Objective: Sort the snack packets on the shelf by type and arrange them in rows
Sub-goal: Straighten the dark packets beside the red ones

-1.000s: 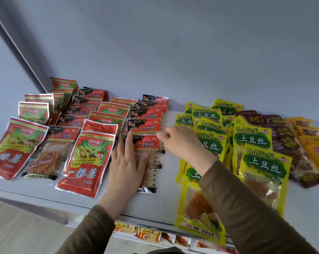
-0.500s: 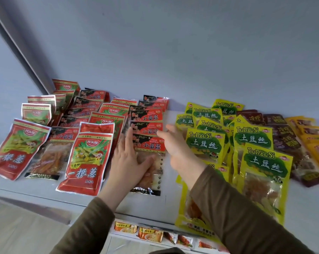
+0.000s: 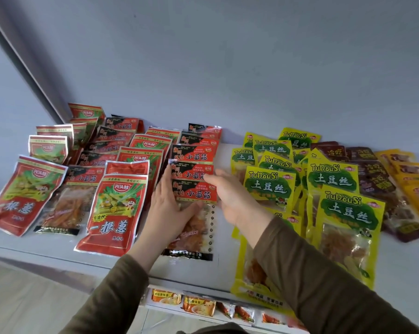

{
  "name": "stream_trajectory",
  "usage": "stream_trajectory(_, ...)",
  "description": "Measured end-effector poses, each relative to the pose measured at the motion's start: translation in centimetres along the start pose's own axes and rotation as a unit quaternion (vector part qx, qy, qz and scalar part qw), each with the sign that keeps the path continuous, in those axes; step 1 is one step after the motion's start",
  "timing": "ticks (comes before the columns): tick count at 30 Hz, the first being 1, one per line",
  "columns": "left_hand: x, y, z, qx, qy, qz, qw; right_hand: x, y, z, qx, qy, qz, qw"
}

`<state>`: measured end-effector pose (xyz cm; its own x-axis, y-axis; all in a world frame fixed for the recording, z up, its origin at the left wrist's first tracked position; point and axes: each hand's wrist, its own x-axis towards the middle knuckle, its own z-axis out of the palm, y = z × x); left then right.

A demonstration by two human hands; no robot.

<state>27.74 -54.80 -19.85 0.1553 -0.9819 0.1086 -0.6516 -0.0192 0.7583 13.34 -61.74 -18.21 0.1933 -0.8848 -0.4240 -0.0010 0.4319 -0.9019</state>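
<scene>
A white shelf [image 3: 227, 266] carries rows of snack packets. Red packets with green onion art [image 3: 114, 208] lie at the left, and black-and-red clear-window packets [image 3: 194, 192] overlap in a row at the centre. Yellow-green packets [image 3: 348, 213] fill the right, with brown packets [image 3: 374, 182] and orange ones [image 3: 418, 189] beyond them. My left hand [image 3: 172, 208] lies flat with straight fingers on the left edge of the front black-and-red packet. My right hand [image 3: 230, 196] is open with its fingers against that row's right edge. The packet's window is partly hidden under my left hand.
The grey back wall [image 3: 227, 68] rises just behind the rows, and a side post [image 3: 28, 63] slants at the left. A lower shelf [image 3: 203, 307] under the front edge holds small orange sachets. Bare shelf shows between the centre row and the yellow-green packets.
My right hand has opened and dropped from the upper packets to the row's right edge. The overlapping black-and-red packets now sit squared in a tighter column. My left hand stays flat.
</scene>
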Motion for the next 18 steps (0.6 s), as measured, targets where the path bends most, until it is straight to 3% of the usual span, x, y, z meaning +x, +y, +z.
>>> stream_trajectory(3,-0.2,-0.1,-0.4,-0.018,0.001,-0.004,1.000,0.4,-0.3,-0.5,0.007,0.025,-0.021,0.999)
stream_trajectory(7,-2.0,0.6,-0.3,0.166,0.077,0.104,0.978,2.1,-2.2,-0.8,0.031,0.091,-0.024,0.995)
stream_trajectory(12,-2.9,1.1,1.9,0.335,-0.030,0.155,0.929,5.0,-4.6,1.1,0.082,0.081,-0.032,0.993)
stream_trajectory(18,-2.5,-0.8,1.4,0.362,-0.060,0.147,0.919,7.1,-4.1,2.5,0.091,0.043,-0.043,0.994)
